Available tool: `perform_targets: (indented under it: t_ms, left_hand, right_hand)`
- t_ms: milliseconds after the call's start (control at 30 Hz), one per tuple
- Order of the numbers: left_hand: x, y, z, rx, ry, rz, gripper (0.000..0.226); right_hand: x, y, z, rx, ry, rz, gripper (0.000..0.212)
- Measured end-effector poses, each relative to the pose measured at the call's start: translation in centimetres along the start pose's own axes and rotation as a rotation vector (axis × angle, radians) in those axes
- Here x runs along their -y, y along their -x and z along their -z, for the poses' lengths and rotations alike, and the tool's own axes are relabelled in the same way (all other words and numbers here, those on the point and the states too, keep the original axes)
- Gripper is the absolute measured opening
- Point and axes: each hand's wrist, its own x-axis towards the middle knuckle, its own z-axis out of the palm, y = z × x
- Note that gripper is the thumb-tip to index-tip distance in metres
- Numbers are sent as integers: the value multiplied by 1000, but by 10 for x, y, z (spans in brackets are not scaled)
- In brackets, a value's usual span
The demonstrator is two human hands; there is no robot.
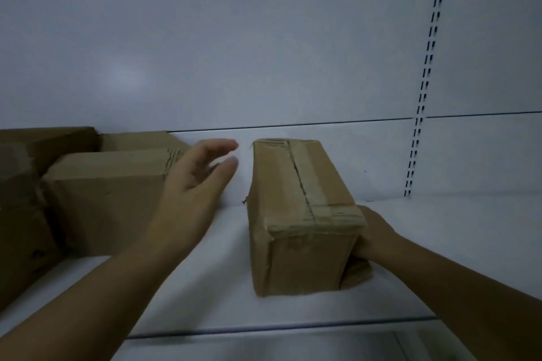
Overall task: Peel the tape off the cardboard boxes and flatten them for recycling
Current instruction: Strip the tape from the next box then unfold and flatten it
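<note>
Smooth white shelf (pixel 440 243), creased, taped cardboard box (pixel 302 214)

A white metal shelf (pixel 440 258) runs across the bay. Behind the shelf rises a pale back panel (pixel 234 53), crossed by a thin dark seam (pixel 293 125) just above the shelf. A slotted upright strip (pixel 425 82) climbs from the shelf's far right. The shelf's front lip (pixel 293 328) shows nearest, in dim light.

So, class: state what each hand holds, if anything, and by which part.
Left hand: nothing, open. Right hand lies against the taped box at its near right side; fingers hidden, so grip cannot be told.
</note>
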Motion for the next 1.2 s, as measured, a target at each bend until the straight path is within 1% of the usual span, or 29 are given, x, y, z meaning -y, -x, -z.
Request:
perform_targets:
  t_ms: [33, 100, 133, 167, 200, 267, 333, 367, 400, 433, 467, 500, 533, 567, 600, 667, 700, 767, 800, 900, 967, 1033, 1067, 1100, 1133, 1200]
  left_hand:
    - [-11, 1, 0, 175, -53, -104, 29]
    - [-12, 3, -3, 506, -301, -142, 50]
    - [-5, 5, -3, 595, -444, -189, 61]
    - [1, 4, -2, 628, -546, -237, 70]
    - [5, 2, -1, 648, -577, -249, 75]
    - [11, -3, 7, 705, -523, -232, 81]
    - [18, -12, 11, 791, -546, -249, 82]
    - [27, -19, 10, 830, -570, -269, 82]
    - [36, -27, 7, 863, -611, -247, 84]
    - [45, -32, 4, 895, -649, -220, 88]
    - [52, -34, 2, 918, -684, -212, 86]
    - [55, -36, 1, 912, -702, -241, 85]
    - [53, -37, 3, 893, -674, -261, 85]
    - [50, -34, 5, 863, -605, -280, 87]
    - [48, -34, 7, 849, -553, -286, 89]
    - [41, -34, 12, 855, -463, -277, 91]
    - [42, -38, 14, 863, -429, -234, 92]
    - [44, -50, 14, 911, -378, -86, 90]
    - [45, -55, 13, 932, -376, -60, 87]
    - [45, -61, 10, 933, -348, -31, 78]
    - [49, -58, 7, 850, -288, -31, 72]
    - [59, -49, 6, 713, -234, -45, 69]
    - [63, -41, 7, 632, -216, -72, 68]
    - [69, -34, 7, 540, -221, -136, 65]
    - [73, -27, 8, 444, -261, -242, 61]
    - [80, -17, 9, 273, -384, -528, 52]
  right_hand:
    - [8, 0, -2, -5, 50, 22, 47]
    - [22, 1, -5, 5, 127, 52, 53]
    - [26, 1, -6, 20, 118, 55, 54]
    - [26, 1, -7, 34, 114, 49, 52]
    - [27, 2, -7, 53, 118, 46, 48]
    - [23, 6, -4, 100, 132, -14, 45]
    - [16, 8, -1, 90, 78, -117, 48]
    - [12, 9, 0, -1, 80, -123, 48]
    - [10, 10, 2, -144, 84, -97, 45]
    - [8, 11, 2, -290, 23, -12, 39]
    - [13, 15, 5, -382, -91, 100, 38]
    - [21, 20, 8, -431, -181, 249, 45]
    - [31, 25, 11, -445, -210, 404, 52]
    - [40, 29, 16, -442, -171, 544, 55]
    - [45, 30, 20, -422, -78, 653, 55]
    - [48, 26, 24, -348, 102, 767, 55]
    - [48, 22, 26, -283, 116, 777, 56]
    - [48, 15, 29, -150, 21, 728, 56]
    - [48, 12, 29, -128, 0, 706, 55]
    - [46, 7, 25, -157, -49, 695, 53]
    - [41, 8, 21, -147, -125, 668, 53]
    - [37, 8, 18, -99, -219, 591, 54]
    - [36, 9, 17, -74, -270, 558, 53]
    - [37, 9, 15, -61, -319, 537, 51]
    - [38, 8, 13, -68, -351, 527, 49]
    - [41, 8, 8, -110, -371, 526, 47]
